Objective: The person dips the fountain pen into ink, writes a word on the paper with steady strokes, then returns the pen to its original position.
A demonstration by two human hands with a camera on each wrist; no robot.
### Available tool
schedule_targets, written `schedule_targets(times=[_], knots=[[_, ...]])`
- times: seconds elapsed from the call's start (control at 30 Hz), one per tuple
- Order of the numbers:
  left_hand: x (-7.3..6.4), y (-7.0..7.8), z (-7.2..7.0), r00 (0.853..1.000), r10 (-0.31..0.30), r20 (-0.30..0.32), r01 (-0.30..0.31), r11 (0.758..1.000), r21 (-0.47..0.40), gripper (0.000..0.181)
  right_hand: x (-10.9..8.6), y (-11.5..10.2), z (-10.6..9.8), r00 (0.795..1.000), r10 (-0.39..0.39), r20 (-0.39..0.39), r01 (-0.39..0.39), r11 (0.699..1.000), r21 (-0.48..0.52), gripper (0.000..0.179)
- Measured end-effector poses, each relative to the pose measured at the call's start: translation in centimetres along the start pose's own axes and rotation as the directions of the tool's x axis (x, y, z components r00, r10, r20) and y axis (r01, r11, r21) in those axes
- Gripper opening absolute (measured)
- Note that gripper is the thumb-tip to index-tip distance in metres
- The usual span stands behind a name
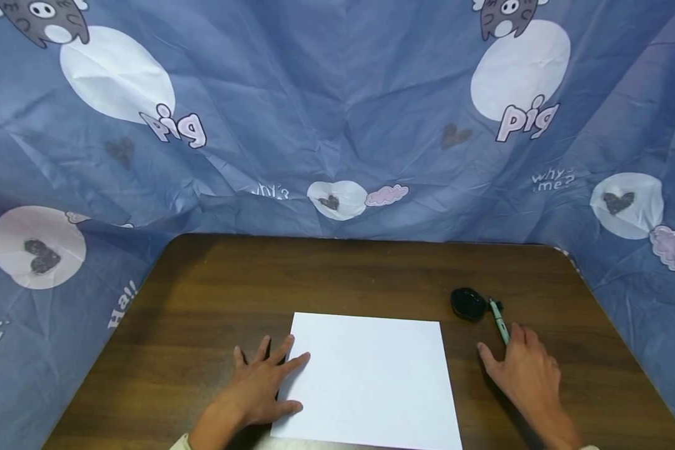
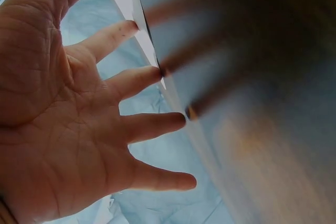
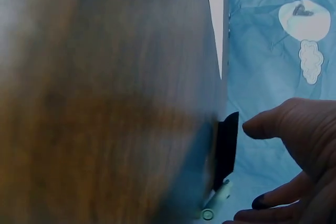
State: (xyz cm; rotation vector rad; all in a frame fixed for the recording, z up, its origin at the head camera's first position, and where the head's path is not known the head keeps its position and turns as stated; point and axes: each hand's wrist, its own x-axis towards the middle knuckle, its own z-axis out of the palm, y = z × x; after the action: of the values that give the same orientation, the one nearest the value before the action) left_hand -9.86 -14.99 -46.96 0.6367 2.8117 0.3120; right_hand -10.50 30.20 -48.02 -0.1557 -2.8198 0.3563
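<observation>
Left grip [image 1: 259, 389] and right grip [image 1: 525, 375] are spread. Lower right, the likely light, stiff pen [image 1: 499, 321] is best pinched mid-barrel.

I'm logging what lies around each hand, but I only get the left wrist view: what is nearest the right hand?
Observer: A pale green pen, just ahead of the fingertips of the right hand; whether they touch, I can't tell.
Operator: Anything else near that pen?
Observer: Yes, a black object beside its far end, on the left in the head view.
Operator: I catch only a sliver of white. How does the rest look?
Observer: It's a white sheet lying flat on the table, with no marks that I can see.
</observation>
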Motion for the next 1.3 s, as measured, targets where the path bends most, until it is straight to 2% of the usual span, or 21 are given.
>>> schedule_targets(times=[0.13,0.23,0.4,0.6,0.8,1.13,1.3], knots=[[-0.1,0.1,0.2,1.000,-0.010,0.001,0.010,1.000,-0.009,0.078,0.8,0.4,0.3,0.990,0.075,0.116,-0.076,0.997,0.010,0.066],[-0.2,0.1,0.2,1.000,-0.012,-0.004,0.012,1.000,0.000,0.078,1.4,0.7,0.7,0.983,0.102,0.152,-0.106,0.994,0.016,0.055],[-0.2,0.0,0.2,1.000,-0.007,-0.005,0.007,1.000,0.001,0.079,2.0,1.2,1.3,0.982,0.137,0.132,-0.140,0.990,0.019,0.045],[-0.1,0.1,0.2,1.000,-0.016,0.020,0.016,1.000,-0.008,0.080,2.6,1.6,1.5,0.951,0.246,0.188,-0.256,0.966,0.029,0.042],[-0.1,0.0,0.1,1.000,-0.019,0.023,0.020,1.000,-0.015,0.080,2.9,1.7,1.8,0.949,0.254,0.185,-0.268,0.962,0.057,0.047],[0.0,0.1,-0.1,0.998,-0.037,0.041,0.038,0.999,-0.017,0.081,2.7,2.2,1.8,0.951,0.276,0.138,-0.292,0.949,0.115,0.033],[-0.1,0.2,-0.2,0.997,-0.056,0.057,0.057,0.998,-0.025,0.082,2.8,2.0,1.7,0.938,0.310,0.157,-0.329,0.937,0.119,0.037]])
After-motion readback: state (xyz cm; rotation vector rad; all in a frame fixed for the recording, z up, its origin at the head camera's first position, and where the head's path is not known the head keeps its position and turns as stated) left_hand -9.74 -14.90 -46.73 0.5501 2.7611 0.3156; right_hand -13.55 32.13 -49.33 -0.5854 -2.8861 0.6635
